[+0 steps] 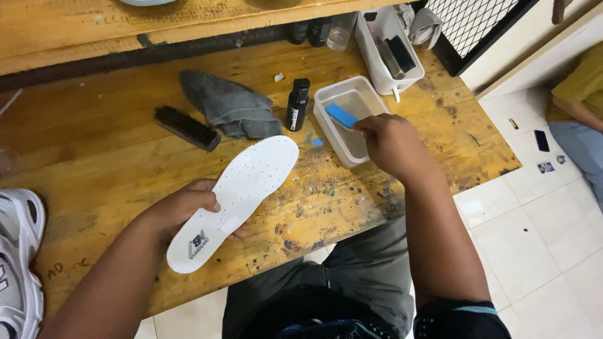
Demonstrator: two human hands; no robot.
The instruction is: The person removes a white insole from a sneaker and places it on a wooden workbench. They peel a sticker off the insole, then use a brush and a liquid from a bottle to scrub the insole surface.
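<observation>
Insole (237,196) first, in the head view: I see my left hand (188,210) gripping it near the heel, fingers curled round its edge, toe end pointing away across the wooden surface (94,157). My right hand (392,141) is off to the right of that, its fingers pinching a blue brush (341,115) whose head sits in the clear tub (326,100) of water. Just left of the right fingers stands a small black bottle (298,104); further left lie a grey cloth (229,103) and a dark brush (186,127). A white sneaker (19,251) sits at the far left, beyond my left wrist. I judge this to be the wetting stage, brush being loaded before scrubbing. The next move would call for bringing the wet brush across to the insole while my left fingers hold it flat and steady.
</observation>
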